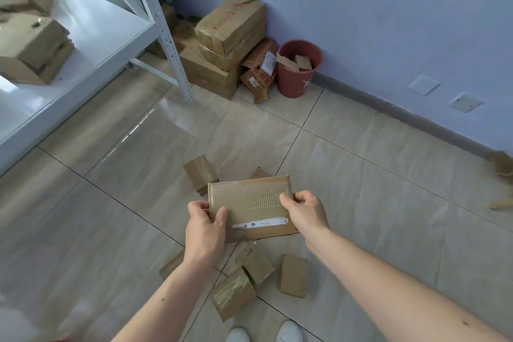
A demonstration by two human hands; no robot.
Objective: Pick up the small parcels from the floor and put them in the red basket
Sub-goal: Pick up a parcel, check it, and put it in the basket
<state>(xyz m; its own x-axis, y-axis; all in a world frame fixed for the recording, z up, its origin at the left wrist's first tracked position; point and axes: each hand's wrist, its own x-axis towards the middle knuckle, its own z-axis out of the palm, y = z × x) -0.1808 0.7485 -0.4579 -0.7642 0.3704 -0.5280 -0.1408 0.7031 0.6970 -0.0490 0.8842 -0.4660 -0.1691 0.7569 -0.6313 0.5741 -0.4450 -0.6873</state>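
Both hands hold a flat brown taped parcel with a white label strip, lifted above the floor. My left hand grips its left edge, thumb on top. My right hand grips its right edge. Below it several small cardboard parcels lie on the tiles: one upright behind, a taped one near my feet, a plain one at the right. The red basket stands far ahead against the wall, with cardboard pieces inside.
A stack of large taped boxes fills the corner left of the basket. A white metal shelf rack with boxes stands at the left. My white shoes show at the bottom edge. More cardboard lies at the right wall.
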